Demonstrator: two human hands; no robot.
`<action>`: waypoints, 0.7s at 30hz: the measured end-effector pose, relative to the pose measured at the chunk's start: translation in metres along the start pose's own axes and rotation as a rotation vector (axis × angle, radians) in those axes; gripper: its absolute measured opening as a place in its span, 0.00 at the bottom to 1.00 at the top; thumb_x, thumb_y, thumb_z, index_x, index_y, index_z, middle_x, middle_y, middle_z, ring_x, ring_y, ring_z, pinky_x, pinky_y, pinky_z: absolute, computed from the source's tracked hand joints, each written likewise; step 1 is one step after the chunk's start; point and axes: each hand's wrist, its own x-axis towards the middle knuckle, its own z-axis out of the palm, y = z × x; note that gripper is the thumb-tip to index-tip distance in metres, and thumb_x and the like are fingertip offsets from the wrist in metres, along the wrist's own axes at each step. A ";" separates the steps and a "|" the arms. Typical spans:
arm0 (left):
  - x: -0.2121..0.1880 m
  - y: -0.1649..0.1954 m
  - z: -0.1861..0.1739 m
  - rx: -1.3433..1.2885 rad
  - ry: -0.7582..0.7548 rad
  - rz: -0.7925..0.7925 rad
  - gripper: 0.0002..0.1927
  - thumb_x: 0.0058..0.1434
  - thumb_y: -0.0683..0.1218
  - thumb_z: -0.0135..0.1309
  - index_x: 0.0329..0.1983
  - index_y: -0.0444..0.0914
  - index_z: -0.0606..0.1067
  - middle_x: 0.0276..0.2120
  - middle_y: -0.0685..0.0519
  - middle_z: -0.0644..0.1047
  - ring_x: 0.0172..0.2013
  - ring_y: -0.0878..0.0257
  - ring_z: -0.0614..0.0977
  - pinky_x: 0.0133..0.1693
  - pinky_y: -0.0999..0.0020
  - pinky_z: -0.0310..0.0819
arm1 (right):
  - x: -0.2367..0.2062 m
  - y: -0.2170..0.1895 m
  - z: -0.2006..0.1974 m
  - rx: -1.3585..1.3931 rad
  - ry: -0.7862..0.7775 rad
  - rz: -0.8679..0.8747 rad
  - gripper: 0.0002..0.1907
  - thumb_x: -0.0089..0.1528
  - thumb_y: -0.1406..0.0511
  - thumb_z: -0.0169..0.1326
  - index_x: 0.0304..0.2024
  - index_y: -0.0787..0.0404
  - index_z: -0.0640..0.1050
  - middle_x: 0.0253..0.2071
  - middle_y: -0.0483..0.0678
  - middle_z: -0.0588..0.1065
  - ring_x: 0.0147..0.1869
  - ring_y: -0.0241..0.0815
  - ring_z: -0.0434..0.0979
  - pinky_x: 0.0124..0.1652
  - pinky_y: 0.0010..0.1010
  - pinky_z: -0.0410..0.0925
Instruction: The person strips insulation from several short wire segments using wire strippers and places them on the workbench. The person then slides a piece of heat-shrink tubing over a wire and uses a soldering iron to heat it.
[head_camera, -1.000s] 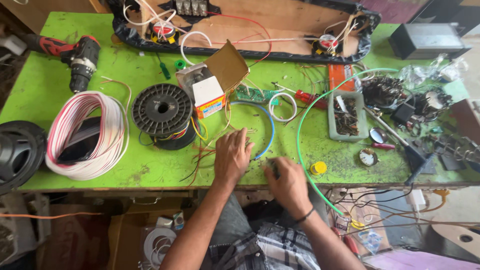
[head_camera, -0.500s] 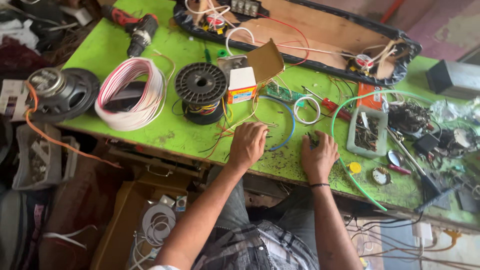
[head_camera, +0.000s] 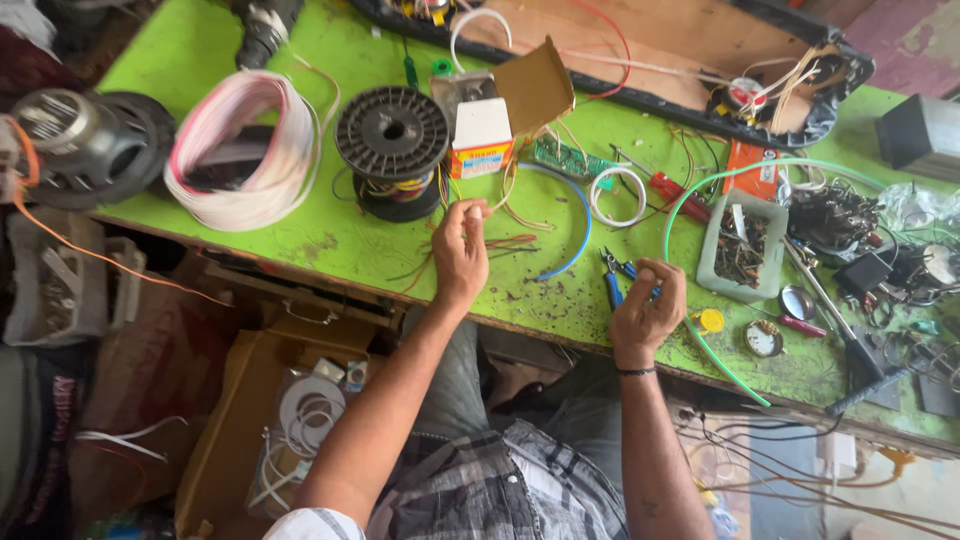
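Green tabletop (head_camera: 330, 240) carries the clutter; left hand (head_camera: 460, 252) pinches thin coloured wires (head_camera: 500, 243) between fingertips, just at five o'clock of the black wire spool (head_camera: 392, 133); right hand (head_camera: 648, 312) is closed around blue-handled pliers (head_camera: 612, 280), with a yellow cap (head_camera: 710, 321) at its three o'clock.

A bright green workbench (head_camera: 250, 235) stands above cardboard boxes (head_camera: 235, 430) in daylight.

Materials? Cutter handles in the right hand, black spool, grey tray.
Cutter in right hand: handles look blue rubbery plastic, jaws dark metal. Spool: matte black plastic, moulded ribs. Tray: pale grey-green plastic, probably, with rounded moulded corners.
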 end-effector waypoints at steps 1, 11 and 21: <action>-0.001 -0.004 0.000 -0.020 0.002 -0.030 0.11 0.74 0.46 0.46 0.47 0.34 0.74 0.38 0.47 0.82 0.38 0.54 0.84 0.42 0.58 0.77 | 0.000 0.001 0.001 -0.017 -0.009 0.003 0.07 0.71 0.70 0.48 0.41 0.67 0.76 0.40 0.53 0.77 0.44 0.46 0.77 0.46 0.34 0.70; -0.013 -0.030 0.015 0.308 -0.144 0.103 0.05 0.69 0.43 0.54 0.42 0.35 0.75 0.38 0.47 0.79 0.42 0.50 0.79 0.46 0.55 0.71 | 0.000 0.018 0.002 0.178 -0.128 0.200 0.07 0.69 0.71 0.50 0.43 0.67 0.79 0.38 0.50 0.79 0.42 0.38 0.79 0.43 0.27 0.71; -0.025 -0.049 0.023 0.318 -0.180 0.244 0.06 0.70 0.43 0.57 0.44 0.34 0.76 0.39 0.45 0.80 0.41 0.48 0.79 0.46 0.53 0.72 | 0.000 0.027 -0.005 0.006 -0.327 0.109 0.05 0.66 0.73 0.54 0.42 0.66 0.80 0.34 0.51 0.78 0.38 0.42 0.77 0.42 0.32 0.69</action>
